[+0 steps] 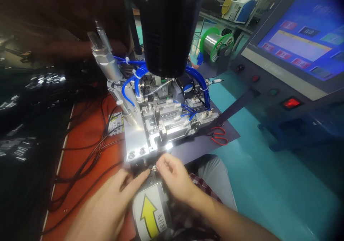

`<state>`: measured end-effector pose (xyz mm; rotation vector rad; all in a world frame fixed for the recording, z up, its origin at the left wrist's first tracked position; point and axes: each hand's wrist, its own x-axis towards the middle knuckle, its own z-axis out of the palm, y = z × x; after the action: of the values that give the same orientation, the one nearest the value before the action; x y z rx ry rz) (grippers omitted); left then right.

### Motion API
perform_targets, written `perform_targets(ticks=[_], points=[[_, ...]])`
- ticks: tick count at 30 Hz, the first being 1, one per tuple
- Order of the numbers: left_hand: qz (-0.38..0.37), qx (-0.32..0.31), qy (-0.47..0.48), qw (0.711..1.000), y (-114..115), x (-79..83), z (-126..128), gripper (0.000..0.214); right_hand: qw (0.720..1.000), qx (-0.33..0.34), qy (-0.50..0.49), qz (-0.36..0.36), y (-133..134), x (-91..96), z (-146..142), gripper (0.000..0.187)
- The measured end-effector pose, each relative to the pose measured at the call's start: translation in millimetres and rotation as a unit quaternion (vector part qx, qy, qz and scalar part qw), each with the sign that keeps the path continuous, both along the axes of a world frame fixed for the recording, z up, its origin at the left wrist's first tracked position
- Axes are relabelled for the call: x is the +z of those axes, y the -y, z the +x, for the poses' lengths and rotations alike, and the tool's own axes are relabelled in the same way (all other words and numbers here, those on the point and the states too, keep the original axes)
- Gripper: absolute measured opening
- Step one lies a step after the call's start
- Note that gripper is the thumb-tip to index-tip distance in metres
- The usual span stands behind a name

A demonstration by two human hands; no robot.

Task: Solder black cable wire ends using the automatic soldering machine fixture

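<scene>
Both my hands meet low in the middle, just in front of the metal machine's (138, 146) near edge. Small, thin wires (153, 168) show between my fingertips; their ends are too small to make out. My left hand (115, 194) comes from the lower left, its index finger stretched to the wires and its grip partly hidden. From the right, my right hand (174, 176) is closed, thumb and fingertips pinched on the wires. Below them lies a white label with a yellow arrow (148, 214).
Blue air tubes (200, 81) loop over the machine, under a black cylinder (168, 29). Dark cables (91, 162) cross the orange-red surface (77, 133). Red-handled cutters (219, 137) lie right. A solder wire spool (213, 42) stands behind; a touch screen panel (301, 37) is upper right.
</scene>
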<state>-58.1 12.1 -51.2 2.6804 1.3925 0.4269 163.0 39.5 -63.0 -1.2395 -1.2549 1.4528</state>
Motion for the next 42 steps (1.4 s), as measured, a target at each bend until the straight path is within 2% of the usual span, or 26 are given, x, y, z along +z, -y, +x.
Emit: perform_targets(ticks=[2,4,7,11,17,22,26,30,38,42], points=[[-0.007,0.043,0.000,0.999,11.8,-6.6,-10.2,0.057,1.000,0.002,0.000,0.008,-0.1,0.1,0.2,0.026],[-0.005,0.062,0.028,0.998,19.1,-11.5,-18.2,0.051,1.000,0.002,0.000,0.016,-0.5,-0.3,0.1,0.026],[0.012,0.050,0.048,0.998,17.4,-13.7,-23.4,0.045,1.000,-0.001,-0.002,0.027,-1.7,-1.7,0.3,0.025],[0.039,0.027,0.034,0.998,7.0,-12.1,-24.7,0.050,1.000,0.000,-0.005,0.030,-3.5,-3.3,0.2,0.023],[0.059,0.016,0.030,0.998,3.3,-8.1,-29.1,0.049,1.000,-0.005,-0.011,0.022,-3.7,-3.9,-2.0,0.024],[0.082,-0.034,0.016,0.996,-4.5,2.2,-8.0,0.047,1.000,-0.012,-0.006,0.023,-2.3,-3.6,-2.7,0.027],[0.062,-0.041,0.009,0.997,-9.7,6.3,13.2,0.049,1.000,-0.014,-0.004,0.027,-1.5,-3.2,-2.4,0.025],[0.046,-0.046,0.019,0.998,-11.7,5.9,16.0,0.049,0.998,-0.004,0.027,0.059,-2.1,-1.7,0.5,0.022],[0.037,-0.001,0.025,0.999,-7.9,4.9,20.7,0.050,0.989,0.005,0.097,0.112,-2.9,2.9,4.6,0.022],[0.035,0.012,0.023,0.999,-6.6,5.6,23.5,0.050,0.996,-0.001,0.050,0.067,-2.0,-1.9,3.1,0.023]])
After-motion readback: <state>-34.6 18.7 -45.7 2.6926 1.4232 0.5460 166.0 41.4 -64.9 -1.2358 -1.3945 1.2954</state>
